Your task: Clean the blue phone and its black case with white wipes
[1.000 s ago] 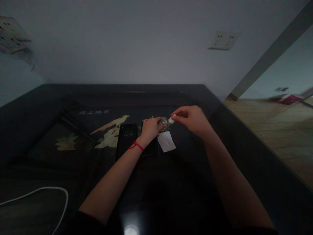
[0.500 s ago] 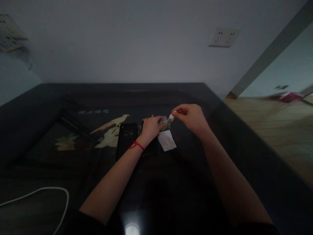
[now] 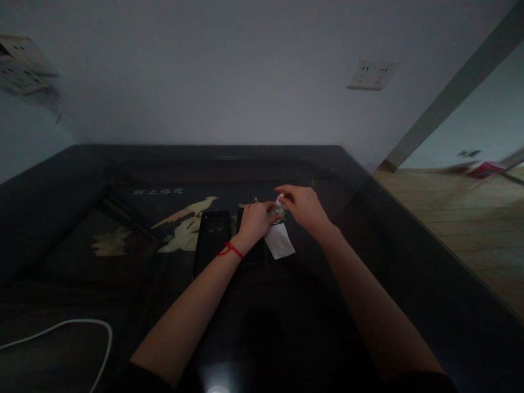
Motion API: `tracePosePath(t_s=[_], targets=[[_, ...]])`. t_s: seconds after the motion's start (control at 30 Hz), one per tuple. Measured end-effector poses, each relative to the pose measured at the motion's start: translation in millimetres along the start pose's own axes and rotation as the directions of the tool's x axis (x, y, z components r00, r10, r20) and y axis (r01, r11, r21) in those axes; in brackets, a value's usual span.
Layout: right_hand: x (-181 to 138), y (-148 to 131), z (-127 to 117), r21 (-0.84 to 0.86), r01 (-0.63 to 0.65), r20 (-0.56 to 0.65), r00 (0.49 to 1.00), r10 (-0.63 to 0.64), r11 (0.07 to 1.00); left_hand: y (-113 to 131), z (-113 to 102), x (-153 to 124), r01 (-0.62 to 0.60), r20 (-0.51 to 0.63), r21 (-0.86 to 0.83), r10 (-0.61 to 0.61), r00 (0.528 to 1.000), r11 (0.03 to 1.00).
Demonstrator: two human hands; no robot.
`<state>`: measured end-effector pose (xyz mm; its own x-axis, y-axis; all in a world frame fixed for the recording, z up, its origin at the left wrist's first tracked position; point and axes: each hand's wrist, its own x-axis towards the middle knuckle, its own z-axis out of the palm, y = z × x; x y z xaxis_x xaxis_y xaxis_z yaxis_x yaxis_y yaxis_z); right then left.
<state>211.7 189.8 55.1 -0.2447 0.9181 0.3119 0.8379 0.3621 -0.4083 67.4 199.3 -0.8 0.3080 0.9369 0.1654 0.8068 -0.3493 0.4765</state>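
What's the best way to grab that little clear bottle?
Probably around its body, coming from the left, as the left hand does now. The small clear bottle has its white cap on top, where the right hand pinches, so only the sides are free.

Dim and murky. Daylight comes from the right; glare marks the table [image 3: 388, 262], and edges seem warped

Small bottle [image 3: 273, 209] mostly hidden between left hand [image 3: 254, 219] and right hand [image 3: 303, 207]; contents impossible to tell. White cap [image 3: 280, 198] partly covered by right fingers. Second dark phone [image 3: 256, 254] largely under left hand. White cable [image 3: 82, 325] cut by left and bottom edges. Wall shelf [image 3: 24, 65] blurred, cropped at left edge. Red object [image 3: 483, 169] on floor smeared, unidentifiable.
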Motion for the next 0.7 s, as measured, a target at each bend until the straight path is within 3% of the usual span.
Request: tracePosePath(t_s=[0.23, 0.47, 0.7], targets=[[6, -7, 6, -0.199, 0.000, 0.118, 0.993, 0.024, 0.980, -2, 1, 1, -0.012, 0.005, -0.019, 0.012, 1.000, 1.000], [7, -14, 15, -0.375, -0.160, 0.031, 0.982, 0.185, 0.913, -2, 3, 3, -0.014, 0.006, -0.006, 0.014, 1.000, 1.000], [0, -16, 15, -0.425, -0.268, -0.035, 0.959, 0.281, 0.865, 2, 3, 0, -0.024, -0.006, 0.041, 0.025, 1.000, 0.999]])
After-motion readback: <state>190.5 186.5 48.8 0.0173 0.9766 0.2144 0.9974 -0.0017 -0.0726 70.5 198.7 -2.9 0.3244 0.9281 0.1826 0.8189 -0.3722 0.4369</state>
